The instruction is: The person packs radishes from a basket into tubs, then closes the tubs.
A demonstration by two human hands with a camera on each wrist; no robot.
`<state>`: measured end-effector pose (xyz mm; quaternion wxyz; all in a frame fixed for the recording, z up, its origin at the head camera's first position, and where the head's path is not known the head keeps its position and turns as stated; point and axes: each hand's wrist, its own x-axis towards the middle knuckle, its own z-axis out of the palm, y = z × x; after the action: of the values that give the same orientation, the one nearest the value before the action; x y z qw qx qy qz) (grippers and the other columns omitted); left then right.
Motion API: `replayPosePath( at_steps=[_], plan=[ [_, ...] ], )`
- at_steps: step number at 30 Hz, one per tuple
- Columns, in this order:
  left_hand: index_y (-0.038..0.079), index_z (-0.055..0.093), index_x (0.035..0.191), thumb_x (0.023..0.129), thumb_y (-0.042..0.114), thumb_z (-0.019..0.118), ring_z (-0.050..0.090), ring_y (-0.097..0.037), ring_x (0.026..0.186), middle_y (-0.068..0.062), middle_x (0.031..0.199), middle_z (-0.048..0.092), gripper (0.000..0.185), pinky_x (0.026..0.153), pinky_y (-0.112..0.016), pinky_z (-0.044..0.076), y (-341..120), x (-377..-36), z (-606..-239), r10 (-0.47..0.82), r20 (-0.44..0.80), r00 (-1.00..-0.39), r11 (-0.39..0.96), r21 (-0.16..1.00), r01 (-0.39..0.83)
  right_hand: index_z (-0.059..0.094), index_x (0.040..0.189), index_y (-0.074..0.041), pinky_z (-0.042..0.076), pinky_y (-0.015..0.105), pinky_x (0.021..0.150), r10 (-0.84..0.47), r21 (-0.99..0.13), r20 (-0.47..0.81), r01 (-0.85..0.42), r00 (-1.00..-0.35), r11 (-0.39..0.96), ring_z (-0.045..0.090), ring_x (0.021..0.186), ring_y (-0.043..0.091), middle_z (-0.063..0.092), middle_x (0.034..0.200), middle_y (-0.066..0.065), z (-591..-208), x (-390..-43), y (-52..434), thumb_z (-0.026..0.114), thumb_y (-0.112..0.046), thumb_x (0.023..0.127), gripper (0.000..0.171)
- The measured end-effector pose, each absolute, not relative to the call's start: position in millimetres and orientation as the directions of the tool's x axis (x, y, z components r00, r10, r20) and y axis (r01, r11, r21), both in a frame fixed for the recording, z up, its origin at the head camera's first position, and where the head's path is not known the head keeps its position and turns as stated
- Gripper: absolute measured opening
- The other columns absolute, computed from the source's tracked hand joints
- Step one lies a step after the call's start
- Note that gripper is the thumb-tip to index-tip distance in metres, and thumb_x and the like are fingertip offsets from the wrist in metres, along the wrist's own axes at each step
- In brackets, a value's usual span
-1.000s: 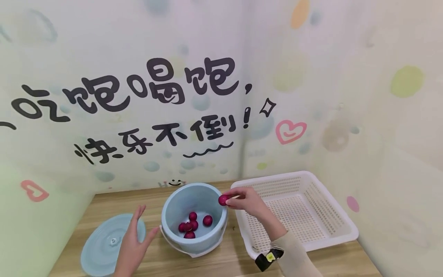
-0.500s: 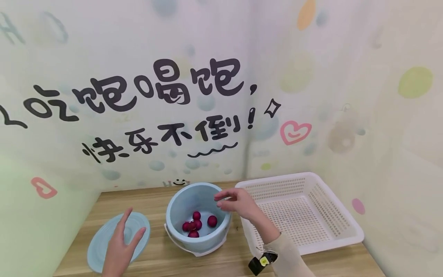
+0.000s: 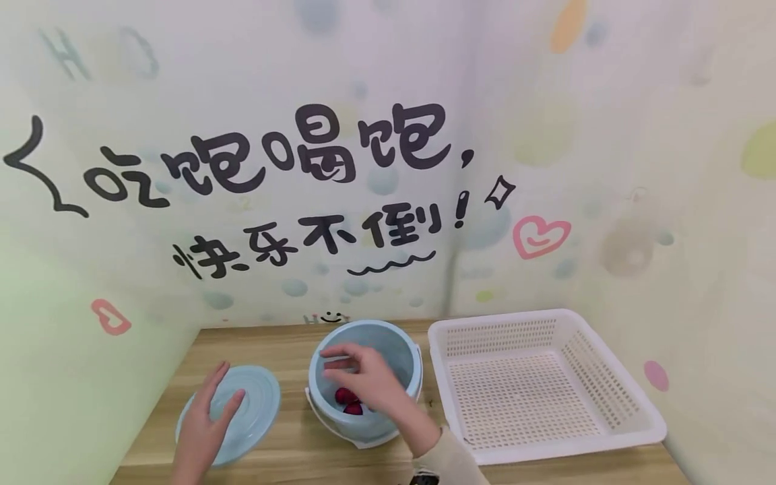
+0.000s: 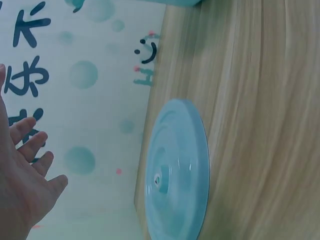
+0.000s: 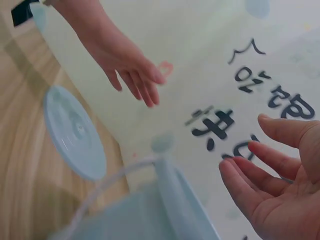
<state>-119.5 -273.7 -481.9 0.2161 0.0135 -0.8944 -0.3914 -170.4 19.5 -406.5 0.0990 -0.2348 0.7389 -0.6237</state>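
Observation:
A light blue bucket (image 3: 405,350) with a white handle stands at the table's middle. Inside it lie dark red balls (image 3: 345,396), partly hidden by my right hand (image 3: 370,384), which reaches over the opening. Its fingers are spread and relaxed, with nothing between them in the right wrist view. My left hand (image 3: 203,424) hovers over the round light blue lid (image 3: 257,404), thumb apart from the fingers. In the left wrist view the lid (image 4: 177,175) lies flat on the wood, knob up, apart from that hand.
A white perforated plastic basket (image 3: 515,397) stands right of the bucket on the wooden table (image 3: 285,448). Behind rises a wall (image 3: 291,283) with black writing and pastel dots, meeting side walls at left and right.
The right hand has let go of a dark red ball and moved left across the bucket. The left hand stays over the lid, and the head view has turned left.

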Motion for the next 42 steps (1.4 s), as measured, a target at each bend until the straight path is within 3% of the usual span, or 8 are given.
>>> replayPosePath(
  at_steps=[8, 16, 21, 23, 26, 30, 35, 42],
  plan=[
    [0.006, 0.045, 0.149, 0.099, 0.025, 0.061, 0.017, 0.023, 0.134, -0.023, 0.156, 0.04, 0.056, 0.105, 0.003, 0.011, -296.8, -116.5, -493.8, -0.232, 0.346, -0.909, 0.686, 0.721, 0.099, 0.057, 0.136, -0.009, 0.052, 0.024, 0.105, -0.504, -0.972, 0.143, -0.216, -0.852, 0.09, 0.059, 0.128, 0.025, 0.059, 0.139, 0.009, -423.8, -146.3, -41.6, 0.072, -0.019, 0.092, 0.048],
    [0.004, 0.05, 0.145, 0.097, 0.023, 0.064, 0.019, 0.022, 0.135, -0.026, 0.153, 0.042, 0.053, 0.106, 0.003, 0.01, -316.1, -115.3, -510.9, -0.236, 0.351, -0.906, 0.696, 0.712, 0.094, 0.049, 0.142, -0.007, 0.053, 0.023, 0.103, -0.488, -0.955, 0.147, -0.252, -0.86, 0.157, 0.053, 0.129, 0.017, 0.051, 0.144, 0.009, -458.4, -135.8, -83.1, 0.074, -0.02, 0.091, 0.059],
    [0.003, 0.048, 0.146, 0.099, 0.024, 0.061, 0.015, 0.028, 0.129, -0.026, 0.155, 0.04, 0.053, 0.108, 0.002, 0.007, -333.5, -113.7, -520.9, -0.238, 0.332, -0.913, 0.705, 0.705, 0.073, 0.042, 0.145, -0.001, 0.045, 0.036, 0.114, -0.393, -0.904, 0.191, -0.317, -0.9, 0.286, 0.046, 0.138, 0.03, 0.045, 0.149, 0.019, -488.9, -135.0, -106.0, 0.076, -0.025, 0.087, 0.071],
    [0.002, 0.046, 0.147, 0.1, 0.027, 0.059, 0.014, 0.021, 0.136, -0.025, 0.156, 0.037, 0.055, 0.114, -0.003, 0.006, -338.7, -111.5, -524.3, -0.24, 0.293, -0.925, 0.702, 0.711, 0.044, 0.036, 0.148, 0.003, 0.038, 0.043, 0.12, -0.349, -0.898, 0.17, -0.291, -0.922, 0.331, 0.04, 0.143, 0.037, 0.039, 0.153, 0.024, -501.9, -135.1, -110.9, 0.076, -0.026, 0.086, 0.079],
    [-0.001, 0.042, 0.148, 0.101, 0.029, 0.058, 0.017, -0.017, 0.154, -0.029, 0.158, 0.032, 0.058, 0.129, -0.035, 0.013, -345.1, -109.0, -528.1, -0.238, 0.227, -0.944, 0.685, 0.729, 0.002, 0.028, 0.151, 0.005, 0.033, 0.05, 0.122, -0.321, -0.905, 0.119, -0.236, -0.94, 0.353, 0.031, 0.147, 0.044, 0.029, 0.158, 0.028, -520.5, -136.9, -115.2, 0.077, -0.027, 0.085, 0.089],
    [-0.007, 0.032, 0.15, 0.102, 0.034, 0.053, 0.019, -0.061, 0.142, -0.039, 0.156, 0.022, 0.067, 0.114, -0.076, 0.017, -352.6, -111.9, -531.3, -0.246, 0.108, -0.963, 0.667, 0.74, -0.087, 0.023, 0.154, 0.002, 0.032, 0.052, 0.122, -0.311, -0.925, 0.038, -0.151, -0.95, 0.348, 0.03, 0.147, 0.044, 0.027, 0.16, 0.028, -539.6, -141.6, -119.6, 0.08, -0.029, 0.082, 0.098],
    [-0.013, 0.018, 0.152, 0.103, 0.046, 0.044, 0.01, -0.065, 0.142, -0.047, 0.153, 0.007, 0.081, 0.115, -0.076, 0.014, -357.9, -118.1, -535.0, -0.278, -0.083, -0.957, 0.666, 0.701, -0.254, 0.024, 0.155, -0.001, 0.035, 0.055, 0.119, -0.318, -0.942, -0.06, -0.052, -0.946, 0.332, 0.035, 0.145, 0.043, 0.031, 0.159, 0.025, -553.6, -145.3, -126.0, 0.081, -0.033, 0.081, 0.099],
    [-0.022, 0.01, 0.148, 0.102, 0.057, 0.031, 0.017, -0.064, 0.139, -0.049, 0.149, 0.012, 0.094, 0.118, -0.068, 0.02, -361.0, -121.4, -539.4, -0.313, -0.266, -0.912, 0.686, 0.6, -0.411, 0.021, 0.157, -0.004, 0.034, 0.055, 0.12, -0.364, -0.949, -0.063, -0.057, -0.929, 0.31, 0.032, 0.147, 0.043, 0.03, 0.16, 0.024, -561.3, -154.6, -132.0, 0.078, -0.035, 0.084, 0.098]
  ],
)
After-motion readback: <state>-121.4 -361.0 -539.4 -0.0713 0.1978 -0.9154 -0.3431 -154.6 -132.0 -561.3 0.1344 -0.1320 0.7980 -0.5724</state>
